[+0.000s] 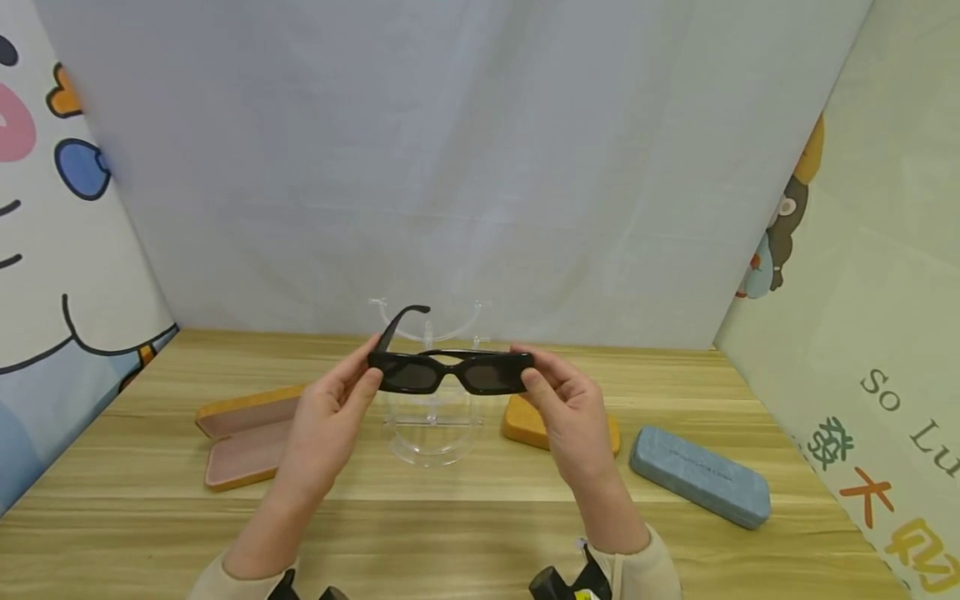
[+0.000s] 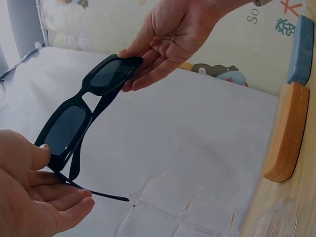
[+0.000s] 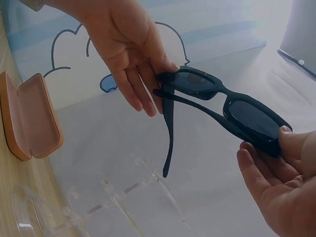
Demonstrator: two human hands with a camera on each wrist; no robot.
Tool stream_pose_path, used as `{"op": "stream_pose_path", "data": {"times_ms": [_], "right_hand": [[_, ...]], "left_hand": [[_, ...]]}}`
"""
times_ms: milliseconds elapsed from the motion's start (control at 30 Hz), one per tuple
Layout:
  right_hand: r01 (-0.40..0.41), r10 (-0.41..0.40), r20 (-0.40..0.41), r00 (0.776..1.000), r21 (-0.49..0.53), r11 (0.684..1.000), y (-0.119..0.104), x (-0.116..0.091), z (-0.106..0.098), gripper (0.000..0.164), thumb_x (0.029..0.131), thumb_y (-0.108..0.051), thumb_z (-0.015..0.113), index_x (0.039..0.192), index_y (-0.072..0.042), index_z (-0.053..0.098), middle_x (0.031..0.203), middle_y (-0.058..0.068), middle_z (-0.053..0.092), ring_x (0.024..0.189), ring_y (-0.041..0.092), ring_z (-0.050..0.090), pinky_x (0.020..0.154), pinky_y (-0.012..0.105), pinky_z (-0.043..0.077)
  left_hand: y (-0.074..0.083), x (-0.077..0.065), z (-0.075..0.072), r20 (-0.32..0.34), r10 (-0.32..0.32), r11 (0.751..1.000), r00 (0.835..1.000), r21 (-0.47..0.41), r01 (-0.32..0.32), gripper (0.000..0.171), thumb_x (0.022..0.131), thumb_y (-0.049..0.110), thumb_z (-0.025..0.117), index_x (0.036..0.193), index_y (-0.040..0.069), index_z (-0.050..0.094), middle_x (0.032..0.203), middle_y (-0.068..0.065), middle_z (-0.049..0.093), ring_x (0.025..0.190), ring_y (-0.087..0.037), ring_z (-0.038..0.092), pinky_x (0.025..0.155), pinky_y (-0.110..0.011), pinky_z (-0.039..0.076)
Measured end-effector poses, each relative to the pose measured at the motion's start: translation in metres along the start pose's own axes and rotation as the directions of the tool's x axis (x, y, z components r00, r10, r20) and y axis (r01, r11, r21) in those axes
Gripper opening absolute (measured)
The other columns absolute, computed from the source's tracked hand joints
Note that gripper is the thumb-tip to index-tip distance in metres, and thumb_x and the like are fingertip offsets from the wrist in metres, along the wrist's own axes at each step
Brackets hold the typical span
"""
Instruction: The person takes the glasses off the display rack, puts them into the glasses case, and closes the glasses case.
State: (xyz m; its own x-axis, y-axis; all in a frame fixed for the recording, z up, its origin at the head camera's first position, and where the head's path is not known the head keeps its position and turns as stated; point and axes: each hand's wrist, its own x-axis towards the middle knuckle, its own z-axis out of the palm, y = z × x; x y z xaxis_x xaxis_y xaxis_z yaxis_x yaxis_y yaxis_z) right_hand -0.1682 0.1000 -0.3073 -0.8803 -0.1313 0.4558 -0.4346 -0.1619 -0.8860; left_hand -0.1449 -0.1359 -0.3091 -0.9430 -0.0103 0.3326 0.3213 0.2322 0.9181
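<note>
Black rectangular sunglasses [image 1: 452,372] are held up between both hands, lenses facing the head camera. My left hand [image 1: 324,425] pinches the frame's left end between thumb and fingers; my right hand [image 1: 572,417] pinches its right end. One temple stands out past the left hand, while the other lies folded behind the lenses, as the right wrist view of the sunglasses [image 3: 253,118] shows. Behind them a clear acrylic display stand [image 1: 429,454] rises from the table, partly hidden by the sunglasses.
An opened orange glasses case [image 1: 243,454] with a pink lining lies left on the wooden table [image 1: 450,542]. To the right are a shut orange case [image 1: 525,423], partly behind the right hand, and a blue case [image 1: 701,475]. A pale cloth [image 1: 480,167] hangs behind.
</note>
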Motion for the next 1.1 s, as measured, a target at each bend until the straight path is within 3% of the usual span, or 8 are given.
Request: {"op": "stream_pose_path", "data": {"times_ms": [133,200,433,833,900,967,1033,1100], "right_hand": [[0.001,-0.001,0.027,1.000,0.023,1.000,0.000,0.000,-0.001,0.029,0.093,-0.007,0.049,0.118,0.007,0.055,0.104,-0.006,0.064,0.096,0.010,0.062,0.083,0.026,0.051],[-0.002,0.001,0.031,1.000,0.026,1.000,-0.001,0.000,-0.002,0.024,0.093,-0.008,0.049,0.115,-0.003,0.059,0.103,-0.006,0.064,0.095,0.010,0.062,0.083,0.026,0.051],[-0.022,0.022,0.029,0.999,0.005,1.000,-0.004,0.000,0.000,0.032,0.092,-0.007,0.052,0.118,0.012,0.051,0.099,-0.007,0.065,0.092,0.008,0.062,0.082,0.024,0.051],[-0.051,0.051,-0.002,0.999,0.050,0.997,-0.002,0.000,-0.001,0.035,0.094,-0.009,0.047,0.121,0.014,0.048,0.105,-0.006,0.062,0.098,0.010,0.060,0.085,0.026,0.050],[-0.052,0.052,-0.003,0.999,0.066,0.996,-0.002,0.001,-0.001,0.035,0.094,-0.009,0.047,0.121,0.014,0.047,0.104,-0.006,0.063,0.098,0.010,0.060,0.085,0.026,0.050],[-0.051,0.050,0.006,0.999,0.079,0.996,-0.002,0.002,-0.002,0.033,0.095,-0.009,0.047,0.120,0.012,0.049,0.104,-0.005,0.063,0.098,0.010,0.060,0.085,0.026,0.050],[-0.052,0.051,0.016,0.999,0.090,0.995,-0.001,0.002,-0.002,0.027,0.094,-0.010,0.047,0.117,0.003,0.055,0.104,-0.004,0.062,0.098,0.011,0.060,0.086,0.027,0.050],[-0.053,0.051,0.025,0.998,0.096,0.994,0.000,0.001,-0.002,0.022,0.094,-0.012,0.048,0.112,-0.008,0.060,0.104,-0.003,0.063,0.098,0.011,0.060,0.086,0.027,0.050]], "left_hand": [[0.000,0.000,0.000,0.002,-0.002,1.000,1.000,-0.003,0.002,0.046,0.096,0.030,0.044,0.139,0.016,0.037,0.141,-0.007,0.039,0.124,-0.014,0.042,0.092,-0.012,0.038],[0.001,0.000,0.000,0.005,-0.003,1.000,1.000,0.001,0.003,0.047,0.096,0.030,0.044,0.139,0.016,0.037,0.141,-0.007,0.039,0.124,-0.014,0.042,0.092,-0.013,0.038],[0.001,0.001,0.000,-0.004,0.013,1.000,1.000,0.005,-0.013,0.046,0.097,0.029,0.042,0.139,0.014,0.037,0.140,-0.007,0.041,0.124,-0.014,0.042,0.095,-0.016,0.037],[-0.002,0.000,0.009,-0.080,0.136,0.990,0.987,0.033,-0.134,0.041,0.096,0.022,0.045,0.135,0.011,0.044,0.136,-0.010,0.045,0.120,-0.012,0.046,0.083,-0.006,0.041],[-0.002,-0.001,0.010,-0.093,0.151,0.988,0.984,0.057,-0.146,0.040,0.096,0.021,0.045,0.135,0.012,0.044,0.135,-0.010,0.046,0.106,-0.010,0.055,0.071,-0.007,0.042],[-0.002,-0.001,0.010,-0.109,0.166,0.984,0.980,0.076,-0.158,0.039,0.096,0.021,0.046,0.134,0.013,0.046,0.134,-0.010,0.048,0.077,-0.007,0.057,0.058,-0.011,0.041],[-0.002,-0.002,0.011,-0.126,0.184,0.980,0.975,0.096,-0.173,0.039,0.095,0.019,0.047,0.134,0.014,0.047,0.132,-0.009,0.050,0.055,-0.006,0.040,0.047,-0.019,0.035],[-0.002,-0.003,0.011,-0.140,0.205,0.976,0.969,0.105,-0.191,0.038,0.095,0.018,0.047,0.133,0.015,0.048,0.130,-0.010,0.052,0.050,-0.006,0.030,0.043,-0.024,0.032]]}}
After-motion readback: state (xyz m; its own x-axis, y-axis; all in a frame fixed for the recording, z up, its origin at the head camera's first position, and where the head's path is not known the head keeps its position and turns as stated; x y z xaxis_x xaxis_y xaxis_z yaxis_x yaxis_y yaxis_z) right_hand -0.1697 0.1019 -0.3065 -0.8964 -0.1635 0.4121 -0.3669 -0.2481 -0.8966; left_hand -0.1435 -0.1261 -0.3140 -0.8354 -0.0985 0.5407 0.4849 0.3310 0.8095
